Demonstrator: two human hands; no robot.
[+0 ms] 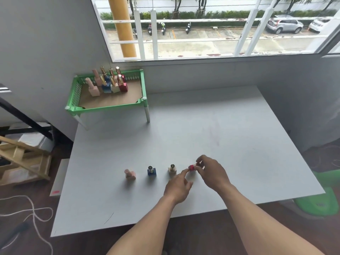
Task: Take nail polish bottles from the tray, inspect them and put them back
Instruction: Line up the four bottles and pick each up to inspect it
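Grey bench [184, 137] fills mid-frame under a window, green tray [142, 83] w/ upright bottles at upper left. Three bottles stand upright in a row at lower centre: pink [130, 174], blue [151, 170], cream [172, 169]. Your right hand [211, 172] pinches the red bottle [192, 167], right end of the row; its cap is mostly hidden, so tilt is prob. unclear. Your left hand [177, 188] is loosely curled, one fingertip touching it, gripping nothing.

1. No text, label, brand or number can be read anywhere in this view.
2. The nail polish bottles [152, 170] near the table's [202, 129] front edge and those in the green tray [107, 89] show no legible labels.
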